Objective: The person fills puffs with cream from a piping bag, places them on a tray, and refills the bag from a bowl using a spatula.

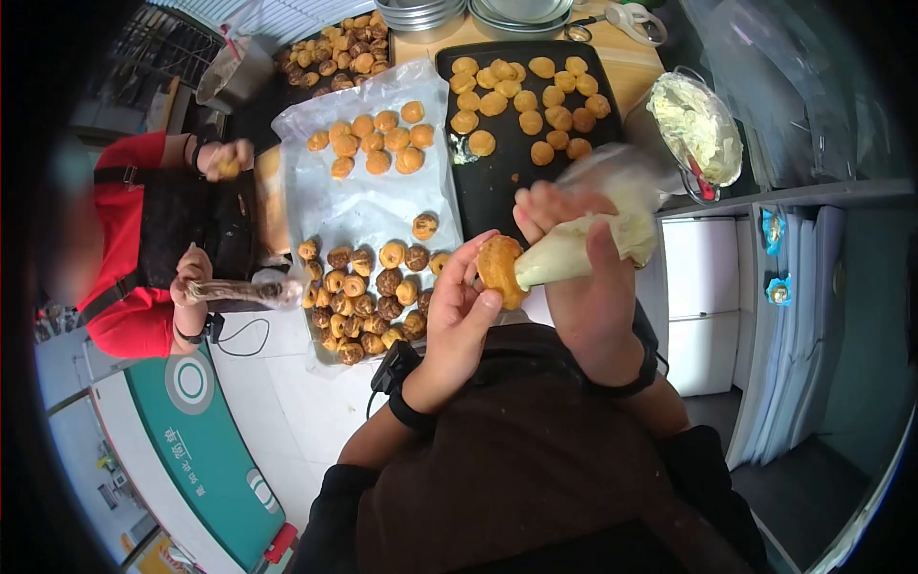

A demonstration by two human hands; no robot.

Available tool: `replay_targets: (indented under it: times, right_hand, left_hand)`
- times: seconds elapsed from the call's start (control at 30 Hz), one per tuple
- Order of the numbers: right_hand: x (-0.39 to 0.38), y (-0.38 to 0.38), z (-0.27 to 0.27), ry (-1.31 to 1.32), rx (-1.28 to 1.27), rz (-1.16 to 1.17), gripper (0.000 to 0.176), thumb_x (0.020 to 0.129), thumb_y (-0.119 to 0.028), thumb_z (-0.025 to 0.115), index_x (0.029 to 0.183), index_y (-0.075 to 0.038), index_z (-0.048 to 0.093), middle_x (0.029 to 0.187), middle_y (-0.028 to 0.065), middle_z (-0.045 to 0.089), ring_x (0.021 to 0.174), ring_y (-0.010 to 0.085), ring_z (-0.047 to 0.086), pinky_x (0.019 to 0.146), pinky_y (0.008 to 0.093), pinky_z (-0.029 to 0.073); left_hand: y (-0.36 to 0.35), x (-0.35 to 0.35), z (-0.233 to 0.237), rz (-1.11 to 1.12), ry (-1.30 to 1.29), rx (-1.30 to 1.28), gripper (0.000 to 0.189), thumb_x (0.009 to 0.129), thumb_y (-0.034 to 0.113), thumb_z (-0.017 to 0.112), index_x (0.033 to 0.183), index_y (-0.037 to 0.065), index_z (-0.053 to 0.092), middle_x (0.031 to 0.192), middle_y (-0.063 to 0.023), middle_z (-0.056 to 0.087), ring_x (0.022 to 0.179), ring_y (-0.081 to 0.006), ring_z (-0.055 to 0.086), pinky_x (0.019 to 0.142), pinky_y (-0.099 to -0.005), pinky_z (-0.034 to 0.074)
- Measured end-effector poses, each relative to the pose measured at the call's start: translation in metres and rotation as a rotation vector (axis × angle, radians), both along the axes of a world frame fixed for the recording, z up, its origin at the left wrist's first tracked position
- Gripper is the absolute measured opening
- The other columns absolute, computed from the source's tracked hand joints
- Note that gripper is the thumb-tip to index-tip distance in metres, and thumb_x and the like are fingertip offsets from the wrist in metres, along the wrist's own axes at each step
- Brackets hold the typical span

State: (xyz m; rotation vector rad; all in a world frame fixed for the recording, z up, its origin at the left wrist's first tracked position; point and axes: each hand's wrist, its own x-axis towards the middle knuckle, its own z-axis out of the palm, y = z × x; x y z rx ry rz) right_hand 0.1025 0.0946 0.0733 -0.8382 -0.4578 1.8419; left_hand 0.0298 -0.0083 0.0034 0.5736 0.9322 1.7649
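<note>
My left hand (457,318) pinches a golden cream puff (499,274) between thumb and fingers. A clear piping bag (572,249) full of pale cream lies across my right hand (598,320), between the raised thumb and the fingers, which are partly behind the bag. The bag's narrow end meets the right side of the puff. Both hands are in front of my dark apron, over the near edge of a black baking tray (507,196) with rows of plain puffs (531,121) at its far part.
On the left, a paper-lined tray (368,206) carries golden and chocolate-topped puffs (359,306). A co-worker in red (120,230) holds a puff and a piping bag with brown filling (244,291). At the right stands a metal bowl of cream (703,129) with a red-handled spatula. Round pans (521,11) sit behind.
</note>
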Motion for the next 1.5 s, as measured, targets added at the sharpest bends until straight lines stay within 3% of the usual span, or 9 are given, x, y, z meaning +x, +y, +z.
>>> replay_targets:
  times: [0.03,0.2,0.97,1.07,1.13,1.17,1.27,1.43,1.5]
  right_hand:
    - [0.010,0.003,-0.021,0.160,0.146,0.125,0.029,0.097,-0.027,0.046,0.075,-0.009,0.042,0.068,-0.0003,0.044,0.065,0.0154,0.045,0.067,0.0334,0.040]
    - [0.018,0.014,-0.033,0.442,0.569,0.359,0.048,0.102,-0.038,0.023,0.062,-0.012,0.030,0.053,-0.0006,0.030,0.050,0.0129,0.030,0.053,0.0294,0.033]
    - [0.008,0.027,-0.026,0.239,0.401,0.287,0.053,0.100,-0.044,0.022,0.056,-0.015,0.023,0.046,-0.0053,0.020,0.039,0.0093,0.014,0.041,0.0273,0.018]
    - [0.002,0.028,-0.020,0.402,0.406,0.309,0.049,0.098,-0.047,0.030,0.062,-0.014,0.031,0.052,-0.0030,0.028,0.045,0.0105,0.024,0.047,0.0265,0.025]
    - [-0.009,0.019,-0.004,0.151,0.495,0.074,0.040,0.094,-0.048,0.043,0.074,-0.014,0.038,0.063,0.0007,0.038,0.058,0.0141,0.038,0.061,0.0290,0.035]
    - [0.000,0.022,-0.005,-0.120,0.738,0.221,0.038,0.089,-0.049,0.054,0.083,-0.014,0.040,0.071,0.0036,0.043,0.071,0.0187,0.045,0.075,0.0337,0.038]
    - [-0.003,0.014,-0.008,-0.113,0.821,0.298,0.035,0.091,-0.044,0.054,0.081,-0.014,0.039,0.070,0.0031,0.044,0.073,0.0194,0.047,0.078,0.0352,0.040]
    - [0.007,0.028,-0.002,0.522,0.590,0.287,0.051,0.098,-0.051,0.014,0.066,-0.014,0.029,0.054,-0.0012,0.032,0.048,0.0139,0.030,0.048,0.0291,0.029]
    - [0.005,0.037,0.000,0.547,0.662,0.312,0.052,0.098,-0.052,0.014,0.065,-0.014,0.028,0.053,-0.0014,0.030,0.046,0.0137,0.029,0.047,0.0291,0.028]
  left_hand:
    - [0.001,0.003,0.000,0.006,0.047,-0.052,0.064,0.091,0.033,0.056,0.138,-0.002,0.029,0.132,-0.0115,0.043,0.123,-0.0196,0.043,0.102,-0.0331,0.035]
    - [0.001,0.004,-0.002,-0.097,-0.024,-0.025,0.061,0.091,0.027,0.055,0.138,-0.001,0.028,0.133,-0.0103,0.042,0.122,-0.0175,0.043,0.100,-0.0315,0.036]
    - [0.005,0.001,0.016,-0.091,-0.209,-0.068,0.049,0.095,0.013,0.046,0.138,-0.001,0.027,0.133,-0.0116,0.041,0.120,-0.0189,0.045,0.098,-0.0364,0.042]
    - [0.009,0.000,0.025,-0.066,-0.175,0.015,0.052,0.093,0.013,0.050,0.138,-0.001,0.027,0.134,-0.0121,0.040,0.121,-0.0193,0.045,0.099,-0.0351,0.041]
    - [0.011,-0.002,0.033,-0.012,-0.110,0.006,0.057,0.093,0.022,0.052,0.139,-0.001,0.027,0.136,-0.0114,0.040,0.123,-0.0198,0.043,0.101,-0.0347,0.038]
    - [0.013,-0.003,0.035,0.035,-0.045,-0.003,0.064,0.092,0.031,0.055,0.139,-0.001,0.027,0.137,-0.0108,0.039,0.125,-0.0203,0.041,0.103,-0.0344,0.035]
    - [0.015,-0.011,0.031,0.061,0.033,0.048,0.057,0.091,0.013,0.054,0.139,-0.001,0.026,0.137,-0.0127,0.037,0.122,-0.0193,0.044,0.101,-0.0323,0.037]
    - [0.015,-0.004,0.032,-0.023,-0.022,0.063,0.058,0.090,0.014,0.055,0.139,-0.002,0.026,0.138,-0.0114,0.037,0.122,-0.0178,0.044,0.100,-0.0321,0.037]
    - [0.016,-0.001,0.036,-0.024,-0.060,0.093,0.059,0.090,0.017,0.055,0.139,-0.002,0.026,0.138,-0.0114,0.038,0.122,-0.0181,0.044,0.100,-0.0325,0.036]
